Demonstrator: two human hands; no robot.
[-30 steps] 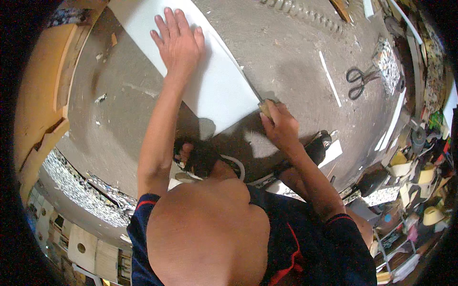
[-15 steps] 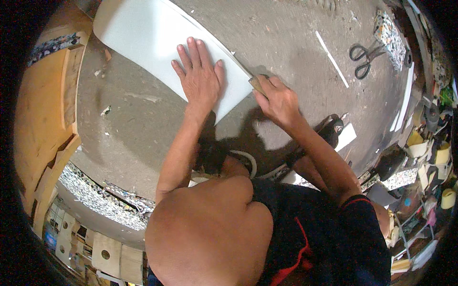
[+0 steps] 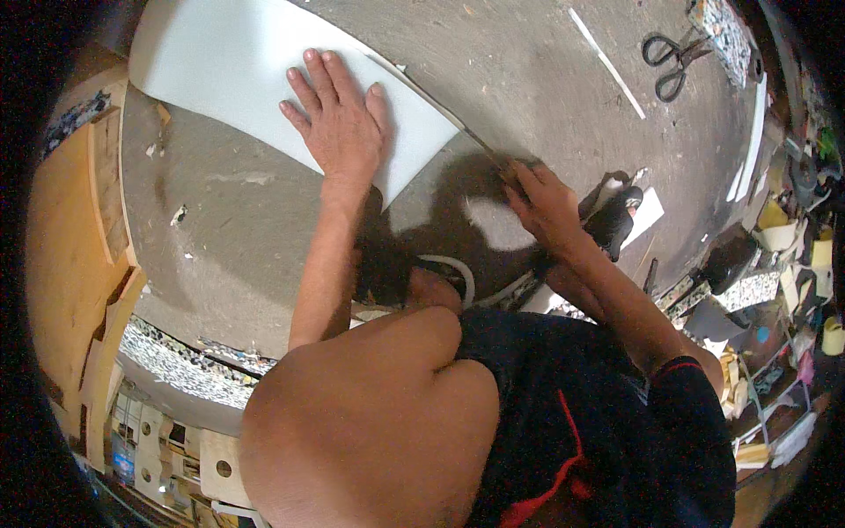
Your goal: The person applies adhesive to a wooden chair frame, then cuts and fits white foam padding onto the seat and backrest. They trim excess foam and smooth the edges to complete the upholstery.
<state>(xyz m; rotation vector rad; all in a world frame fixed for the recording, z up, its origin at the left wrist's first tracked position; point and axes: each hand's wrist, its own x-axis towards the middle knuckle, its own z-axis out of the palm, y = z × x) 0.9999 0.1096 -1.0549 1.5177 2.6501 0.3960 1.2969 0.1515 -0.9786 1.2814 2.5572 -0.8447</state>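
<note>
A large white sheet (image 3: 238, 79) lies on the floor, tapering to a corner near my knees. My left hand (image 3: 339, 128) presses flat on it with the fingers spread. My right hand (image 3: 547, 204) is closed around the handle of a long, thin-bladed knife (image 3: 484, 145). The blade points up and left, its tip end meeting the sheet's right edge. Along that edge runs a narrow strip (image 3: 387, 66), partly parted from the sheet. My right fingers hide most of the handle.
Black-handled scissors (image 3: 673, 66) lie at the upper right beside a speckled foam block (image 3: 722, 40). A thin white strip (image 3: 607, 63) rests on the floor. Wooden furniture (image 3: 66, 238) stands at the left. Scraps and foam pieces (image 3: 783, 273) crowd the right side.
My right hand has drawn the knife back toward me and to the right, showing more of the blade. My left hand still presses on the sheet. The whole view has shifted slightly.
</note>
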